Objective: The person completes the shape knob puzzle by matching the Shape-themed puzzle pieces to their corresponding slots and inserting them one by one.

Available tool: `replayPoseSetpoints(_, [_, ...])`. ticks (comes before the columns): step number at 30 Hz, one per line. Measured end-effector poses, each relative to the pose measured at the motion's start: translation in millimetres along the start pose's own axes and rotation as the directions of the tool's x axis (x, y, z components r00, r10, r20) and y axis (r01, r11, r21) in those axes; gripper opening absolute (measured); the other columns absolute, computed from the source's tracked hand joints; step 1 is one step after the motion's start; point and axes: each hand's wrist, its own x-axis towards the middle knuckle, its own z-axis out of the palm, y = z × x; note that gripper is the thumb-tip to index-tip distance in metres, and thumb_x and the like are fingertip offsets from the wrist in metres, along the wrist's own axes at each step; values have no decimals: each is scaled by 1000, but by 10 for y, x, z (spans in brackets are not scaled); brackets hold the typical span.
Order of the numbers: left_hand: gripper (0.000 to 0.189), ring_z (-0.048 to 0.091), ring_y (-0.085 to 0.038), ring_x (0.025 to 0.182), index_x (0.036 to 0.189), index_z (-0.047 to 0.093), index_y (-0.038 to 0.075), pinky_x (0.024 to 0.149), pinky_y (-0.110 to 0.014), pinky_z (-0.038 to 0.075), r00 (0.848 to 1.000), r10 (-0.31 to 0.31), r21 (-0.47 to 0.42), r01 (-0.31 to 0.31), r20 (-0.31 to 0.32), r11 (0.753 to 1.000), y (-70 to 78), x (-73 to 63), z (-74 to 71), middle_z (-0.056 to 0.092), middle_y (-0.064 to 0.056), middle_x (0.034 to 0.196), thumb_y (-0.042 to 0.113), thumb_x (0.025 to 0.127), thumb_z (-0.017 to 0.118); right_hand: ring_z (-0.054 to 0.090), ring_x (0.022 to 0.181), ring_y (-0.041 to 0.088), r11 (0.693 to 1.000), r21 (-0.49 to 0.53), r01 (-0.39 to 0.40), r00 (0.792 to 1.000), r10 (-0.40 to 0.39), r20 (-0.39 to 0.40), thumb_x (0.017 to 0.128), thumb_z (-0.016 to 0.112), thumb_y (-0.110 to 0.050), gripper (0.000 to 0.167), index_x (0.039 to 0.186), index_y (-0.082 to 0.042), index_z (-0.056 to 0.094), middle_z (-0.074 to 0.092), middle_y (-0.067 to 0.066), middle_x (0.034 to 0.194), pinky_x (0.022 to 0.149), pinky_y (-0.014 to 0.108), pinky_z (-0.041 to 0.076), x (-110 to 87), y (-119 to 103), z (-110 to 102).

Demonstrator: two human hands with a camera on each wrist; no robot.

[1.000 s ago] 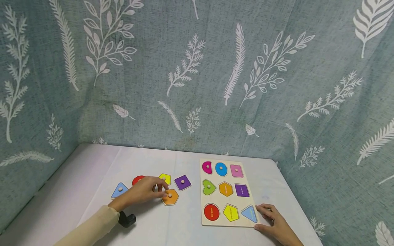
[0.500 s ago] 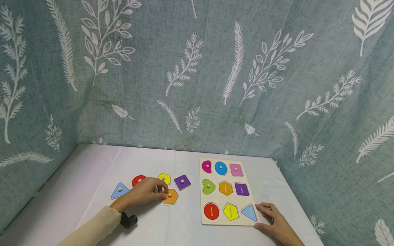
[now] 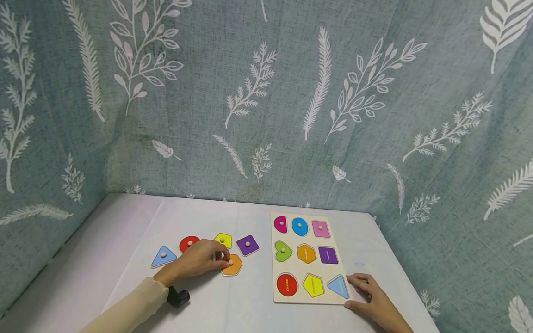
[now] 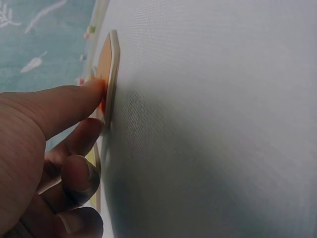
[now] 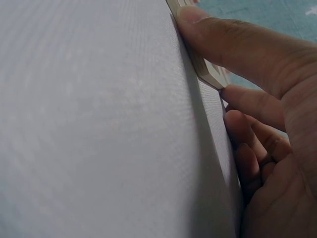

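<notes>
In the head view my left hand (image 3: 200, 260) has its thumb and forefinger at the knob of an orange hexagon puzzle piece (image 3: 234, 268), which lies on the table. From the left wrist, the thumb covers the knob side of the hexagon (image 4: 106, 57), and the other fingers curl below. My right hand (image 3: 372, 298) grips the near right corner of a wooden shape puzzle board (image 3: 291, 299), thumb on the near edge and fingers along the right side. That board corner (image 5: 210, 77) shows between thumb and forefinger in the right wrist view.
Around my left hand lie a blue triangle (image 3: 160, 260), a red circle (image 3: 186, 241), a yellow pentagon (image 3: 227, 237) and a purple square (image 3: 247, 251). Knobbed pieces, such as a green heart (image 3: 280, 255), sit in the board. A patterned cloth (image 3: 250, 92) backs the table.
The left fingertips have edged slightly right, closer around the hexagon's knob. The right hand and the board stay in place; the head view shifts only a little.
</notes>
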Motion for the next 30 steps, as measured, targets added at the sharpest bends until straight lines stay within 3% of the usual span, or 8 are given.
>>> replayPoseSetpoints(10, [13,53,-1,73,100,77,25,65,-25,46,1000,-26,30,26,11,999,76,51,25,60,21,79,32,90,81,54,124,25,1000,9,23,1000,-23,-6,76,92,-37,80,142,-5,60,50,8,137,107,39,45,-8,22,-5])
replayPoseSetpoints(24, [12,55,-5,78,95,81,24,68,-25,45,997,-40,51,43,-73,998,84,11,94,62,22,83,33,87,84,55,121,23,999,-19,25,1000,-25,-10,75,92,-39,80,141,-4,62,50,8,137,107,44,45,2,7,-5])
replayPoseSetpoints(30, [9,58,-7,81,94,82,26,70,-28,48,997,-29,97,36,-78,995,92,5,99,63,23,83,33,87,83,55,121,22,1000,-10,20,1000,-20,-14,75,92,-37,79,140,-4,62,50,8,138,108,44,44,-5,9,3])
